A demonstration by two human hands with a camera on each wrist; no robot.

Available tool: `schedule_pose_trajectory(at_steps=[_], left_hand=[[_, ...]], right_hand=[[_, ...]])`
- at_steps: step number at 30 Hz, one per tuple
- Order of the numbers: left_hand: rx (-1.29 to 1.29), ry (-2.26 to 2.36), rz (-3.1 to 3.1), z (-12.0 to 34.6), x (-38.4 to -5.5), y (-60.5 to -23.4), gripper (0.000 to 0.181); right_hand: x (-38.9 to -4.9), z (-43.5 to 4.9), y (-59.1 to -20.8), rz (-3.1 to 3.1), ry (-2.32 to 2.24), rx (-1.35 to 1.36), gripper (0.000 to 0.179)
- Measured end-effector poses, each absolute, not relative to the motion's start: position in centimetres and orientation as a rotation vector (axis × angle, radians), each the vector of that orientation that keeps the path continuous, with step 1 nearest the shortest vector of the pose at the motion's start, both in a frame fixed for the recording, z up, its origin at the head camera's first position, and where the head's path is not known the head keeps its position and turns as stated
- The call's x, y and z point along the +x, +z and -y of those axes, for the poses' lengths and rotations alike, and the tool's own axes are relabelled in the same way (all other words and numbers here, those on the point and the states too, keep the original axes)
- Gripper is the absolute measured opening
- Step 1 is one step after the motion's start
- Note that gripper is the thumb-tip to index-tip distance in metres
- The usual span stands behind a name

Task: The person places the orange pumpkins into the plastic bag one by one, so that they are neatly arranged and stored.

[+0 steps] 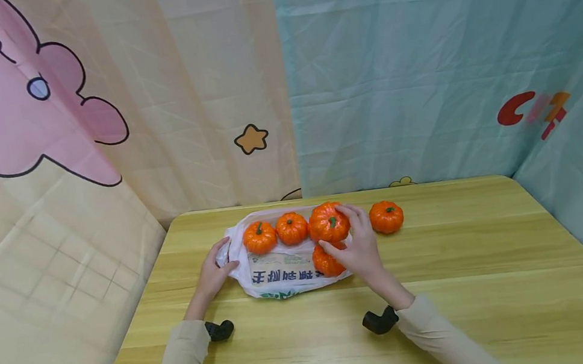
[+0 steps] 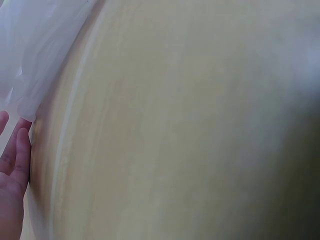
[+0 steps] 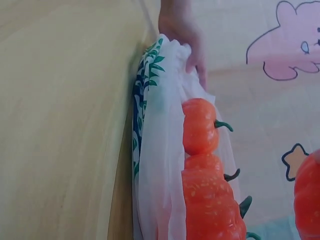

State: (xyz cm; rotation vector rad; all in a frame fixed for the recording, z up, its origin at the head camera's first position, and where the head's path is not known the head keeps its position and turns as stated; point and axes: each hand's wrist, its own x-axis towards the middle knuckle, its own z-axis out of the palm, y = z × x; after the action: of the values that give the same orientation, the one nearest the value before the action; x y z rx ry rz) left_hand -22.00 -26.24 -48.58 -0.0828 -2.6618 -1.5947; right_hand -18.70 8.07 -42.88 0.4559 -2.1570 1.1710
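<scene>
A white plastic bag (image 1: 294, 291) with green leaf print lies spread on the table, its mouth open. Inside sit small orange pumpkins with green stems: one at the left (image 1: 259, 238), one in the middle (image 1: 292, 228) and one at the front right (image 1: 327, 261). My right hand (image 1: 362, 246) grips another pumpkin (image 1: 329, 223) between thumb and fingers, over the bag's right end; it shows at the right edge of the right wrist view (image 3: 307, 200). At the bag's left end, my left hand (image 1: 215, 273) holds the rim, with fingertips at the plastic in the left wrist view.
One more pumpkin (image 1: 386, 217) stands on the wooden table (image 1: 470, 257), right of the bag. Printed curtains (image 1: 419, 69) hang behind the table and along both sides. Black wrist-worn devices (image 1: 381, 321) stick out from both sleeves.
</scene>
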Motion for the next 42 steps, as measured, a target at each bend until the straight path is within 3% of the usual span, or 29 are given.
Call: schedule_pose_trajectory(at_steps=[42], left_hand=[[-0.1,-1.609,2.65,26.3,-22.1,-48.8,0.064]], right_hand=[[-20.0,-2.7,-45.2,2.582,0.987,0.552,0.074]])
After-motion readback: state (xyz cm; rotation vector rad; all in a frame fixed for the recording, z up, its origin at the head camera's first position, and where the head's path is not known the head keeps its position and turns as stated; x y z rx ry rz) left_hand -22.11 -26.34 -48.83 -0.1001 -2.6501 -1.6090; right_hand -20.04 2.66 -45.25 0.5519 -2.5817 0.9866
